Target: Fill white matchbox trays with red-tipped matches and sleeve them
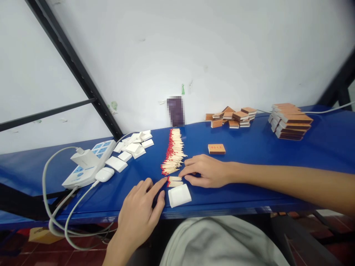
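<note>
A small row of matches (175,181) lies on the blue table, red heads to the left. My left hand (142,205) touches its head end with an outstretched index fingertip, the thumb held apart. My right hand (206,171) reaches in from the right, its index fingertip at the plain ends and its thumb apart; neither hand grips anything. Just beyond lies a long heap of matches (175,149), heads also leftward. Directly in front of the small row rests a white matchbox tray (179,195). An orange matchbox (216,149) lies beyond my right wrist.
Several white trays (134,147) are piled left of the matches. A power strip (93,162) with a white charger, earbud case (104,174) and looping cables sits farther left. Loose matchboxes (240,115) and a stacked block of matchboxes (291,122) stand along the wall at right.
</note>
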